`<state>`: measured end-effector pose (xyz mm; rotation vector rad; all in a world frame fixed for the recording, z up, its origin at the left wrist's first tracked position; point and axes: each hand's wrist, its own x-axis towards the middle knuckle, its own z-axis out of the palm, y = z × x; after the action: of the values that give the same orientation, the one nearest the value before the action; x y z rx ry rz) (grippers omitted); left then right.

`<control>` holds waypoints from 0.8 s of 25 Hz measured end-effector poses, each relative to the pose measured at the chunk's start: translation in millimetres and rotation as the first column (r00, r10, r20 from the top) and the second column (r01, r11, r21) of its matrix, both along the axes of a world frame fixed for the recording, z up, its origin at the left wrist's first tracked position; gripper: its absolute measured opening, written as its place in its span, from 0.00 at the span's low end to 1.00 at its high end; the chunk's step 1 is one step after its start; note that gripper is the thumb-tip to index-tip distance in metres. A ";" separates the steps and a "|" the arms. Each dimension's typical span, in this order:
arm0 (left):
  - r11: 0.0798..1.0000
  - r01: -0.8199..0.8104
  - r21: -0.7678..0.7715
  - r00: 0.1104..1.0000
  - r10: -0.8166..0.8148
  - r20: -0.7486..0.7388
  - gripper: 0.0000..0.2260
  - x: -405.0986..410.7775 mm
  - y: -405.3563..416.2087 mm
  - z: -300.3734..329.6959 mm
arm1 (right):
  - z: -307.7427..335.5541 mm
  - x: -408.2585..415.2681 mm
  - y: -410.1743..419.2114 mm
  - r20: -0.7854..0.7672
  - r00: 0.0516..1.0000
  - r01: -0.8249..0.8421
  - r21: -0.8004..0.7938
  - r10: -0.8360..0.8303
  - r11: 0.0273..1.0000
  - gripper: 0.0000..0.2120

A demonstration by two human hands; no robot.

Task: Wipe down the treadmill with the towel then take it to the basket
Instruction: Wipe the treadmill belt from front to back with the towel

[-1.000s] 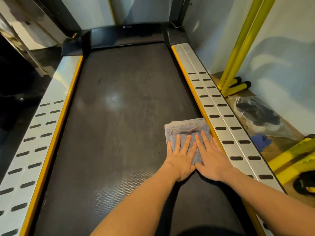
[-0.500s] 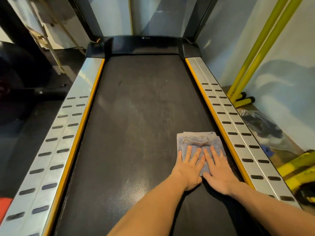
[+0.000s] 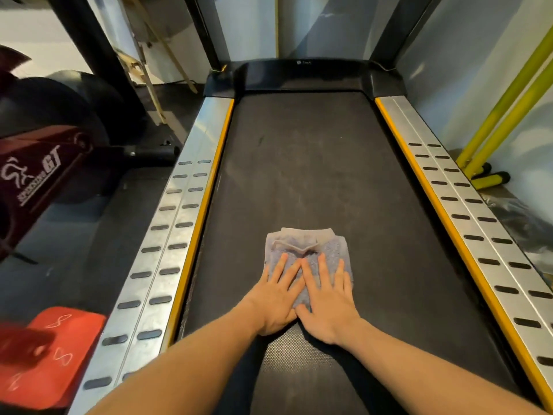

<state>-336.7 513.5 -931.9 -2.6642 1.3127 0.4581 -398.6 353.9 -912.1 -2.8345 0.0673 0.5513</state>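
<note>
A folded grey towel point(image 3: 308, 245) lies flat on the black treadmill belt point(image 3: 302, 163), near its middle. My left hand point(image 3: 276, 298) and my right hand point(image 3: 327, 301) press on the towel's near half side by side, fingers straight and spread, thumbs touching. The far fold of the towel shows beyond my fingertips. Silver side rails with yellow edges run along the belt, the left rail point(image 3: 167, 235) and the right rail point(image 3: 478, 235). No basket is in view.
A red weight plate point(image 3: 54, 348) lies on the floor at the lower left, beside a dark red exercise machine point(image 3: 33, 175). Yellow bars point(image 3: 505, 115) lean against the wall on the right, with a plastic bag point(image 3: 526, 229) below them.
Both hands have slid the towel left across the belt, from beside the right rail to about the middle. The view has swung left and up.
</note>
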 end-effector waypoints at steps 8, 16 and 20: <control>0.989 -0.142 0.038 0.988 0.140 0.067 0.33 37.1 129.6 -8.2 | -6.0 55.8 117.9 0.096 0.983 -0.161 0.016 0.158 0.987 0.40; 0.978 -0.172 0.120 0.985 0.167 0.050 0.37 149.7 119.1 -24.0 | -23.2 158.8 102.9 0.182 0.969 -0.167 -0.007 0.165 0.986 0.38; 0.951 -0.294 0.099 0.954 0.298 -0.032 0.33 182.4 95.7 -8.8 | -21.2 206.0 87.3 0.136 0.974 -0.183 -0.013 0.183 0.983 0.36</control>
<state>-154.3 609.2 -940.7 -2.7947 0.8759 0.6034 -192.7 441.2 -933.3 -2.8880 -0.2207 0.3911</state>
